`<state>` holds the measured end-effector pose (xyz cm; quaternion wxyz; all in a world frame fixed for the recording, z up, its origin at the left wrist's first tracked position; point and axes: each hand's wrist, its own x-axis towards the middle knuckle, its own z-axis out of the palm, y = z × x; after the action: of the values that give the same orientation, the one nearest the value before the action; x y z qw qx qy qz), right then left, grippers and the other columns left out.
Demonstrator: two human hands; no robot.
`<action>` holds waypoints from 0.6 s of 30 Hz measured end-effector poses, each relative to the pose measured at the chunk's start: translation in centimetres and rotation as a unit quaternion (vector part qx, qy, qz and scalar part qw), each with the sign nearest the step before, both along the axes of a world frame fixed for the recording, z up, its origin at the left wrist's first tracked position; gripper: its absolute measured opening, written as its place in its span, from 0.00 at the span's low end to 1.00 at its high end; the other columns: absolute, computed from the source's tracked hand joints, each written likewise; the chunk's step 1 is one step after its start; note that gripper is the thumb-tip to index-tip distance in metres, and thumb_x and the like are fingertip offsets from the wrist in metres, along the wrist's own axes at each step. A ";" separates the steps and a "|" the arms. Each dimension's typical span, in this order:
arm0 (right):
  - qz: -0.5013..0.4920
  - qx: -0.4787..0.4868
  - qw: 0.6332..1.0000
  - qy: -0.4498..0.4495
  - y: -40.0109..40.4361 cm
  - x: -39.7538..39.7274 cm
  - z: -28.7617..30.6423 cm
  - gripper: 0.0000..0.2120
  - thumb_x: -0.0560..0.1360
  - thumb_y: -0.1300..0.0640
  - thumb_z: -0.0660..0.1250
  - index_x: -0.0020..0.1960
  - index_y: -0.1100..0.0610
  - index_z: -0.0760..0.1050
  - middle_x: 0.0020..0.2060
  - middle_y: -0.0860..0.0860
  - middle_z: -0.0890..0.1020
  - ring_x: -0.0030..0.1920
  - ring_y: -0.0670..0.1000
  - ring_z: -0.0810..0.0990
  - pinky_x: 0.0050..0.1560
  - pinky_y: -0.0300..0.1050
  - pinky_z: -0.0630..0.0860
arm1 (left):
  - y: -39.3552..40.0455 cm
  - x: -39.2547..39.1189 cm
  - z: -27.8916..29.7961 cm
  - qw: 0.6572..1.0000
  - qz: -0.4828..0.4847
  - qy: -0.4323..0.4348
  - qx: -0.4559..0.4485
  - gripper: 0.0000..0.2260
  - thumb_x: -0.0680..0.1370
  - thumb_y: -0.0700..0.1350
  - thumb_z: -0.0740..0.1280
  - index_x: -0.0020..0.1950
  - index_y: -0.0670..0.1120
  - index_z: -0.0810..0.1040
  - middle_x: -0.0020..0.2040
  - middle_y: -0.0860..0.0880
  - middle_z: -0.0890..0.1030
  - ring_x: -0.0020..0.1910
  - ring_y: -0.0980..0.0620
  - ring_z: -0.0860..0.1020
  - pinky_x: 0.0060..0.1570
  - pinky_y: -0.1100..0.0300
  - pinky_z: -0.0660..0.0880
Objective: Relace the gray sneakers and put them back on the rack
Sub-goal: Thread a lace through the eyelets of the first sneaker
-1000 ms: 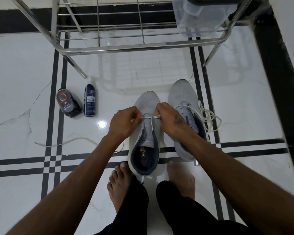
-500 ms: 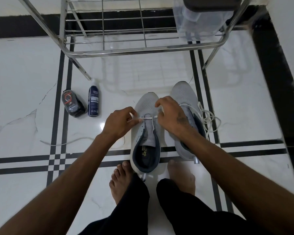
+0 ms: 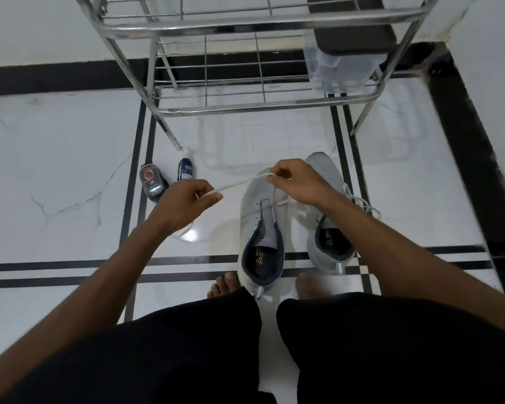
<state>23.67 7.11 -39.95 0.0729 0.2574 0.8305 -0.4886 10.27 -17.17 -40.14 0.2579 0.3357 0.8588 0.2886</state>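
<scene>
Sneakers, two gray ones, stand side by side on the white floor with their toes toward the metal rack and their heels by the person's bare feet. The left sneaker sits across the black double stripe in the tiles; its eyelets are mostly bare, and a white lace runs through the holes nearest the toe. The right sneaker stands just beside it, partly hidden by the forearm, with a loose lace bunched against its outer side.

The left hand is curled, thumb and forefinger pinching one end of the lace out to the left of the shoe. The right hand hovers over the toe of the left sneaker, fingertips pinching the lace where it rises from the eyelets. Between the two hands the lace is pulled into a straight line.

Left of the shoes, near the rack's front leg, a dark round container and a small blue bottle rest on the floor close to each other. A clear plastic box with a dark lid sits on the rack's lower shelf at the right end.
</scene>
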 end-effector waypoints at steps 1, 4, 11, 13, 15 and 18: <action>-0.021 0.014 1.000 -0.011 0.5 0.2 0.0 0.06 0.79 0.53 0.67 0.48 0.55 0.80 0.44 0.51 0.83 0.46 0.51 0.80 0.49 0.47 0.75 | -0.6 -0.1 -0.1 1.000 0.013 0.002 -0.002 0.10 0.78 0.57 0.68 0.45 0.51 0.82 0.39 0.53 0.82 0.40 0.53 0.80 0.43 0.51 0.78; -0.080 0.070 0.993 -0.054 1.4 0.6 -0.6 0.05 0.79 0.59 0.66 0.51 0.58 0.80 0.49 0.54 0.83 0.48 0.53 0.79 0.46 0.44 0.73 | -1.5 0.0 0.0 0.999 0.048 -0.005 0.016 0.10 0.79 0.54 0.67 0.47 0.49 0.83 0.40 0.53 0.82 0.39 0.54 0.78 0.43 0.55 0.76; 0.124 0.042 0.991 0.029 -3.4 0.1 1.3 0.20 0.75 0.57 0.71 0.67 0.51 0.75 0.60 0.47 0.80 0.60 0.47 0.77 0.58 0.41 0.73 | 3.8 2.1 1.9 0.997 -0.021 -0.004 0.071 0.08 0.78 0.53 0.69 0.44 0.51 0.84 0.36 0.58 0.81 0.33 0.64 0.76 0.36 0.62 0.73; 0.115 0.060 0.991 0.032 -3.3 -0.2 1.6 0.07 0.79 0.56 0.67 0.54 0.53 0.81 0.45 0.47 0.85 0.48 0.47 0.82 0.49 0.44 0.77 | 5.2 2.2 2.3 0.998 -0.036 0.002 0.056 0.10 0.78 0.54 0.68 0.43 0.51 0.84 0.35 0.57 0.81 0.32 0.64 0.76 0.36 0.61 0.73; 0.062 0.080 0.995 0.012 -1.8 0.1 1.5 0.08 0.80 0.60 0.64 0.47 0.54 0.82 0.39 0.47 0.84 0.40 0.46 0.82 0.41 0.43 0.76 | 5.0 1.6 2.4 0.998 -0.029 -0.006 0.048 0.10 0.79 0.55 0.68 0.43 0.51 0.84 0.34 0.56 0.81 0.33 0.61 0.77 0.38 0.56 0.78; -0.026 0.142 0.989 -0.019 1.1 1.5 1.0 0.10 0.79 0.62 0.65 0.44 0.53 0.82 0.36 0.45 0.82 0.38 0.44 0.81 0.39 0.40 0.75 | 3.4 0.5 1.9 0.999 -0.010 -0.013 0.039 0.08 0.79 0.53 0.68 0.42 0.54 0.83 0.36 0.55 0.82 0.37 0.55 0.80 0.43 0.49 0.81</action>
<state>25.17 8.26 -38.97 0.0379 0.2961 0.8830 -0.3623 10.80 -13.73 -38.29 0.2590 0.3505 0.8397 0.3239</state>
